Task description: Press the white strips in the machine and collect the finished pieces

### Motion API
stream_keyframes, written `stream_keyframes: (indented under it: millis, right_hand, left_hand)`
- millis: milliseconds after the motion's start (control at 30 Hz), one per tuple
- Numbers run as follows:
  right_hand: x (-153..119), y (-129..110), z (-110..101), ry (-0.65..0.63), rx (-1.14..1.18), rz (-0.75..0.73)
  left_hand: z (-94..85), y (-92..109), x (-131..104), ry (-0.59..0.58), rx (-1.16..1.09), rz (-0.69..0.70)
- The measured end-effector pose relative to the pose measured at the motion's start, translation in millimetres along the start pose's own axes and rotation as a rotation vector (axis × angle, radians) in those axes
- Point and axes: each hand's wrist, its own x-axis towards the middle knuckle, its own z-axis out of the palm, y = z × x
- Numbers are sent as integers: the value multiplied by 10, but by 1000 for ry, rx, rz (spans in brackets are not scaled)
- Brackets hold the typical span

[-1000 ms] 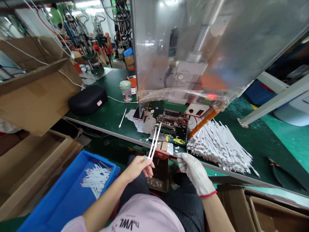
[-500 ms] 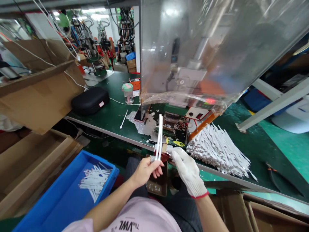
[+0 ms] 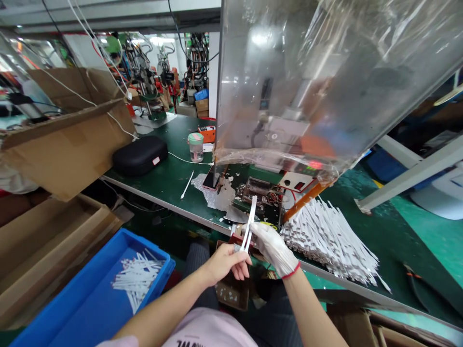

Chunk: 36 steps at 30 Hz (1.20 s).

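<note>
My left hand [image 3: 231,262] is bare and closed around the lower ends of a few thin, white, cable-like strips [image 3: 251,214], which point up and away from me. A small greyish piece shows at its fingertips, too unclear to name. My right hand [image 3: 273,245], in a white knitted glove with a red cuff, is closed against the right side of these strips, with its fingertips partly hidden behind them. Right of the glove, a large pile of similar white strips [image 3: 327,241] lies on the green bench [image 3: 162,185]. One single white strip [image 3: 187,185] lies farther left.
A machine behind a clear plastic shield [image 3: 307,72] stands ahead. At lower left is a blue bin [image 3: 87,294] with loose white strips. A black case [image 3: 139,154], a lidded cup [image 3: 196,147], a phone [image 3: 211,180] and pliers [image 3: 414,282] lie on the bench.
The held strips have moved lower and to the right, tilting more to the right. My gloved hand has come in against them. The whole view has shifted slightly.
</note>
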Motion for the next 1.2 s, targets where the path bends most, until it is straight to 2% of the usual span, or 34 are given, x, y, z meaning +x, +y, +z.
stream_keyframes:
  millis: [200, 333, 533, 767, 967, 1200]
  right_hand:
    - [123, 28, 48, 37, 163, 38]
    - [165, 62, 57, 105, 193, 60]
    - [138, 37, 106, 121, 224, 108]
    - [158, 86, 74, 135, 191, 113]
    - [198, 193, 30, 189, 146, 87]
    - [189, 165, 36, 196, 97, 51]
  left_hand:
    - [-20, 110, 47, 62, -7, -63]
    - [-18, 118, 73, 76, -17, -117]
    - [18, 119, 90, 106, -21, -136]
    - [13, 107, 108, 103, 39, -145]
    - [4, 82, 96, 137, 134, -92]
    - [11, 111, 105, 114, 96, -112]
